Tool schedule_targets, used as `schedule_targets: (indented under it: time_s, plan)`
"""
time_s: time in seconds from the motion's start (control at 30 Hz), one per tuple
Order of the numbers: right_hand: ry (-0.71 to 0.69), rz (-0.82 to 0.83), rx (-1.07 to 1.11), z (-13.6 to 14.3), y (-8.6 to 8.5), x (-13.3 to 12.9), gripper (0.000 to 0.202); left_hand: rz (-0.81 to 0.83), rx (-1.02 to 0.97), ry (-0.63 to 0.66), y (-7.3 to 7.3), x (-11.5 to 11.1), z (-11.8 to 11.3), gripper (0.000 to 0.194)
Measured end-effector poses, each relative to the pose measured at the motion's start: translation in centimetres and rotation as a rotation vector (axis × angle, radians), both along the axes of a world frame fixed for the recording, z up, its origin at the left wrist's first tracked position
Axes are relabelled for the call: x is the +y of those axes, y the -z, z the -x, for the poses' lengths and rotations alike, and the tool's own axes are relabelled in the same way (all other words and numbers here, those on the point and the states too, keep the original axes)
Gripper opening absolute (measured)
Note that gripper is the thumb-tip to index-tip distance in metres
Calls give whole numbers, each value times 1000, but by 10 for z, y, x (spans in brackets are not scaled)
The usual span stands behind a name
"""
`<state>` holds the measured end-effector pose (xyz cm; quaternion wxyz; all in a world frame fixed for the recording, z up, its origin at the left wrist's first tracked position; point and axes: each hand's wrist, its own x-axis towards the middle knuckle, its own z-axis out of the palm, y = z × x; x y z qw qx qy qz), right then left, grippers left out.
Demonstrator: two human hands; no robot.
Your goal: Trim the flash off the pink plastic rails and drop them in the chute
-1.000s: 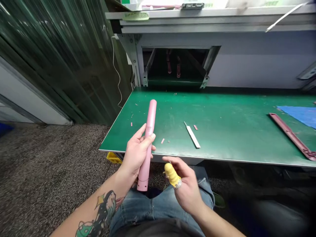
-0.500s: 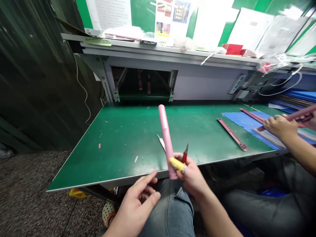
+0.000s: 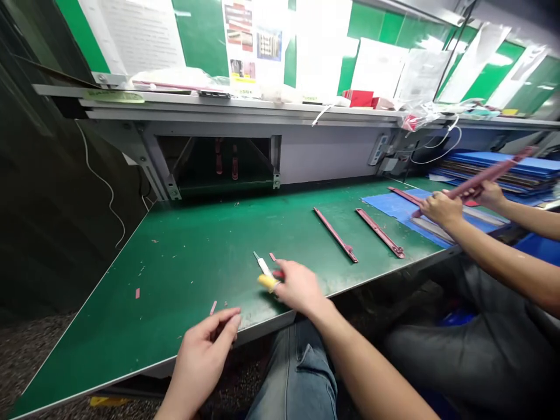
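Note:
My left hand (image 3: 203,353) is at the front edge of the green table (image 3: 175,280), thumb and forefinger tips together, with nothing visible between them. Over the tabletop, my right hand (image 3: 300,286), a yellow cover on one digit, is closed around a red-handled knife (image 3: 278,273), which is mostly hidden by the fingers. Just beyond those fingers lies a white knife (image 3: 264,266). A slim pink part (image 3: 335,233) rests to the right, roughly parallel to a second pink part (image 3: 380,232).
Pink scraps (image 3: 137,293) dot the tabletop. On the right, a co-worker's hands (image 3: 441,209) hold a long pink part (image 3: 490,174) above a blue sheet (image 3: 394,205). Blue boards (image 3: 503,166) are stacked behind. A shelf (image 3: 262,111) spans the back.
The pink part that was in my right hand is gone from it, and a slim one now lies on the table. My right hand has moved forward over the tabletop. My left fingers have closed.

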<state>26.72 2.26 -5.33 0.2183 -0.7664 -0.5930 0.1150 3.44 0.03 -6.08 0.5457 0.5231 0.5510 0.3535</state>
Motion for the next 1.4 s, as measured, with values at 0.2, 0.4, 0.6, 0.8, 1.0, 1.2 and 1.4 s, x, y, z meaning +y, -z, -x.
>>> schedule_targets:
  time_s: [0.2, 0.4, 0.6, 0.8, 1.0, 1.2, 1.4]
  plan:
    - [-61, 88, 49, 28, 6, 8, 16, 3, -174, -222, -6, 44, -38, 47]
    - [-82, 54, 59, 19, 1, -15, 18, 28, -279, -224, 1, 46, -57, 42]
    - [-249, 45, 280, 22, -11, -11, 12, -61, -285, -281, -6, 42, -46, 42]
    - [-370, -17, 1230, 19, -17, -63, 32, -115, -303, -8, -45, 22, -43, 39]
    - [-248, -134, 1325, 22, -18, -87, 26, -121, -267, 70, -60, 12, -51, 24]
    - [-298, -212, 1194, 15, -19, -96, 19, -153, -187, 82, -64, 9, -53, 22]
    - [-270, -208, 1147, 18, -21, -99, 21, -264, -106, 62, -71, 1, -53, 19]
